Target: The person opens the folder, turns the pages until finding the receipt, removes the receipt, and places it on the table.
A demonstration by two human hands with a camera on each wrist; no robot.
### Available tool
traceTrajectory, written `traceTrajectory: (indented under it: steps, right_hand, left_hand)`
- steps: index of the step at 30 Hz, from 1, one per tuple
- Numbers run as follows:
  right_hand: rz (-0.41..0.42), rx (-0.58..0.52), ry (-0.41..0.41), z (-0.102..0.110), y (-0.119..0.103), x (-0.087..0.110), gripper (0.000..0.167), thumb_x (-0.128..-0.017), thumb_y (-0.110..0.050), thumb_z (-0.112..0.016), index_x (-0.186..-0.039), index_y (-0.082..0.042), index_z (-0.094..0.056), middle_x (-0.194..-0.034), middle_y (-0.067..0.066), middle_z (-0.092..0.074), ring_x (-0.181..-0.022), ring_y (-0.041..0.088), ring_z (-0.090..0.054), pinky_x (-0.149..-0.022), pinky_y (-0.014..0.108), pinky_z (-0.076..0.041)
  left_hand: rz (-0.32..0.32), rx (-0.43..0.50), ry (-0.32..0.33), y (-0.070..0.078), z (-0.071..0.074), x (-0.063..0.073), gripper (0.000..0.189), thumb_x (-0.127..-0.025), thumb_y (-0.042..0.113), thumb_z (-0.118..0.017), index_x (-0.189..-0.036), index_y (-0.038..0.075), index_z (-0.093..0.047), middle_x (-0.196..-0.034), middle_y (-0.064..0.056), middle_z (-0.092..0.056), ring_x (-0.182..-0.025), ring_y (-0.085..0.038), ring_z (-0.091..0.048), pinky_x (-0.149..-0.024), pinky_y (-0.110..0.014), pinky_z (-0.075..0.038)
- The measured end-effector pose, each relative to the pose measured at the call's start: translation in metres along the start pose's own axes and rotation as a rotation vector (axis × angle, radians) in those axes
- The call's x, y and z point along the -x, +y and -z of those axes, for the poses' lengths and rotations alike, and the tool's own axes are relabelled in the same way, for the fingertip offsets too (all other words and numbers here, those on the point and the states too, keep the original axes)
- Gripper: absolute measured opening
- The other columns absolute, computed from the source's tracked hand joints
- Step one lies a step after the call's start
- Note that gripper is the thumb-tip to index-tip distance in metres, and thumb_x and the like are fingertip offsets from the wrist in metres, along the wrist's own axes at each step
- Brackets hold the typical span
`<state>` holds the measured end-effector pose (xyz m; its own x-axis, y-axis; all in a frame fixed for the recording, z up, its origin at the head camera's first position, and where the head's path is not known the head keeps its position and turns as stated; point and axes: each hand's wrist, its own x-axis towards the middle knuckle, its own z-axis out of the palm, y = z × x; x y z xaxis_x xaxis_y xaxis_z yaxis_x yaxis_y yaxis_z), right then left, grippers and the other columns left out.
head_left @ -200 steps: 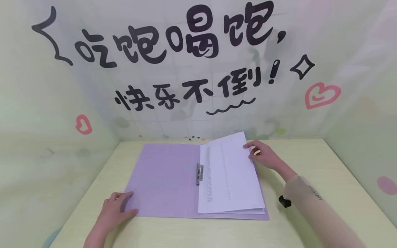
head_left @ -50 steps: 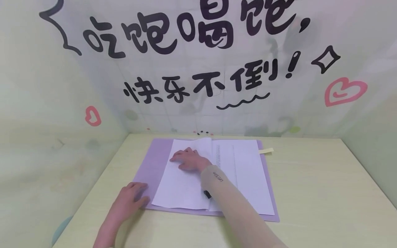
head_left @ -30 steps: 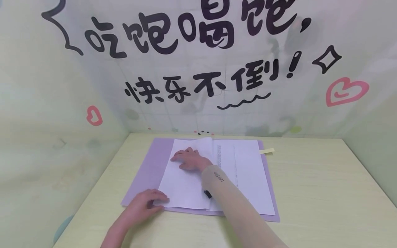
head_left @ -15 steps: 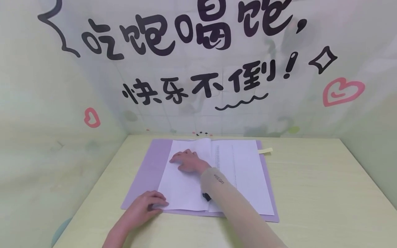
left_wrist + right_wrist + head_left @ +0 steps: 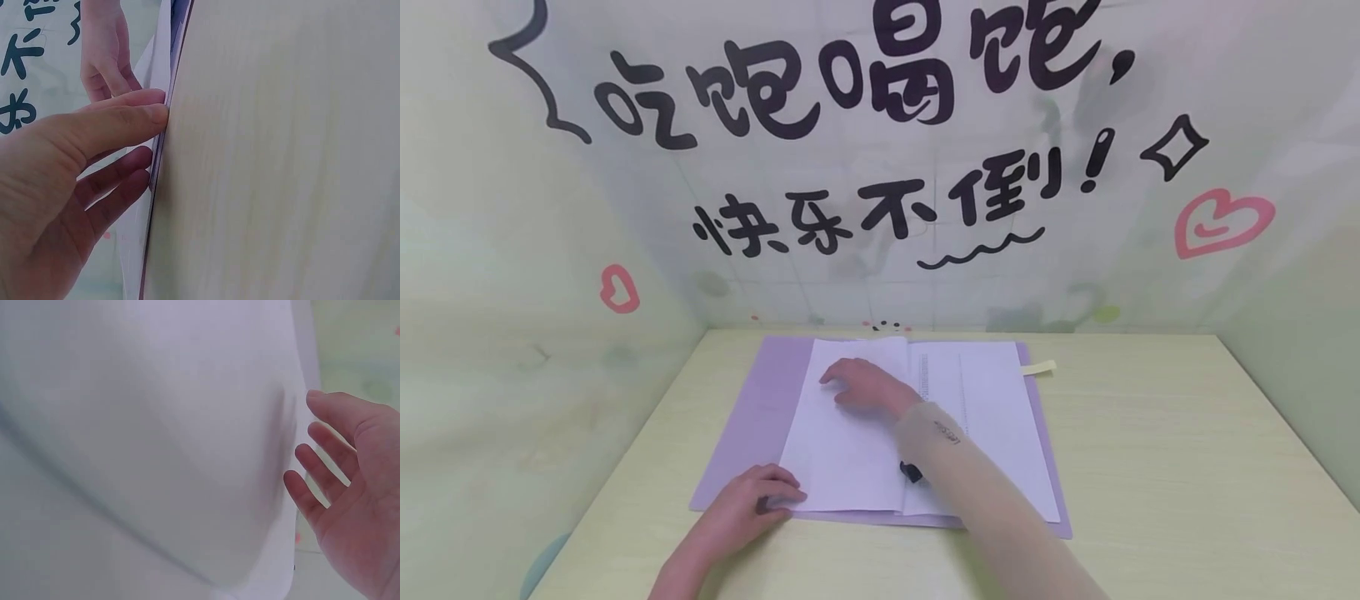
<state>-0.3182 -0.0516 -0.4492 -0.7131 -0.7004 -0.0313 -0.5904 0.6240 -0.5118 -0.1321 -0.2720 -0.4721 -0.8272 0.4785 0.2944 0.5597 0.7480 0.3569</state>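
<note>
A purple folder (image 5: 739, 433) lies spread flat on the table. Across its spine, one white sheet (image 5: 850, 467) is turned over to the left, its visible face blank. On the right side lies a printed sheet (image 5: 1000, 417) with columns of small text. My left hand (image 5: 748, 504) touches the turned sheet's lower left corner; its thumb meets the folder's near edge in the left wrist view. Over the upper part of the turned sheet is my right hand (image 5: 868, 387), fingers loosely extended and apart from the paper in the right wrist view. My right forearm hides part of the printed sheet.
A pale yellow paper tab (image 5: 1039, 367) sticks out past the folder's right edge. The wooden table (image 5: 1165, 467) reaches back to a wall (image 5: 820, 292) covered with large black lettering. Side walls stand left and right.
Earlier, my right hand held a sheet's right edge; that sheet now lies turned leftward. My left hand shifted from the folder's edge to the sheet's corner. My right hand has just lifted slightly.
</note>
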Motion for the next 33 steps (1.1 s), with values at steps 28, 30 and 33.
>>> traceTrajectory:
  steps: [28,30,33]
  right_hand:
    - [-0.191,-0.362,0.407,0.050,0.046,0.098,0.037,-0.095,-0.015,-0.065,-0.132,-0.016,-0.060,-0.133,0.005,-0.063,-0.126,0.027,-0.056,-0.105,0.043,-0.050]
    - [-0.189,-0.363,0.427,0.052,0.048,0.104,0.036,-0.096,-0.015,-0.064,-0.131,-0.015,-0.060,-0.133,0.006,-0.063,-0.125,0.027,-0.057,-0.103,0.044,-0.051]
    - [-0.178,-0.365,0.446,0.055,0.052,0.113,0.035,-0.096,-0.015,-0.064,-0.131,-0.013,-0.060,-0.131,0.009,-0.064,-0.123,0.027,-0.059,-0.101,0.045,-0.052]
  left_hand:
    - [-0.024,0.036,0.041,-0.003,-0.005,-0.002,0.036,-0.068,0.002,-0.084,-0.094,0.026,-0.074,-0.101,0.009,-0.067,-0.094,-0.012,-0.061,-0.084,-0.032,-0.054]
    - [-0.031,0.046,0.041,-0.003,-0.005,-0.001,0.037,-0.068,0.001,-0.084,-0.094,0.026,-0.073,-0.101,0.009,-0.067,-0.094,-0.012,-0.061,-0.083,-0.030,-0.054]
    - [-0.039,0.053,0.044,-0.004,-0.005,-0.001,0.037,-0.068,0.001,-0.084,-0.094,0.026,-0.073,-0.101,0.009,-0.066,-0.094,-0.011,-0.060,-0.083,-0.029,-0.053]
